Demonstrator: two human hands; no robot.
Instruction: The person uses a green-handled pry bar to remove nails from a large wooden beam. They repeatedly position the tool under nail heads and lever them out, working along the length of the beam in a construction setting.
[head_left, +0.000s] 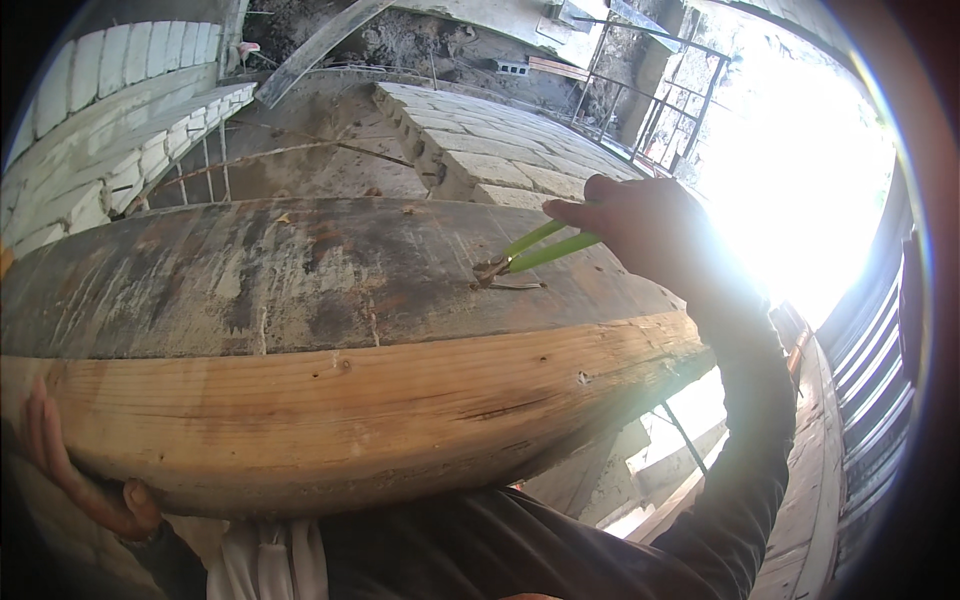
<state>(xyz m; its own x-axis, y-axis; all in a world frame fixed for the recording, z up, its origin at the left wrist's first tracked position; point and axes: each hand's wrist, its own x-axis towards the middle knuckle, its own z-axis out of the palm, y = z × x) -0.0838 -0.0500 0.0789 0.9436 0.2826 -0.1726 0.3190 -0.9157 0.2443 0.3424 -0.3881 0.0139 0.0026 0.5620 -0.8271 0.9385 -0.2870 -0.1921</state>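
Observation:
My right hand (640,225) is closed around the green handles of a pair of pincers (548,250). Their dark jaws meet the board's top face at a small bit of wire (515,286); whether they bite on it I cannot tell. Beneath lies a grey, cement-stained board (200,280), with a pale timber beam (300,410) along its near edge. At the far left end, my left hand (80,475) lies against the beam's near side, fingers stretched out and thumb apart below.
Beyond the board runs a block wall (500,150), with another block wall (110,190) at the left. Rusty rebar (260,155) crosses the gap between them. A slanting plank (320,50) and a metal frame (650,100) stand farther off. Corrugated sheeting (870,430) is at the right.

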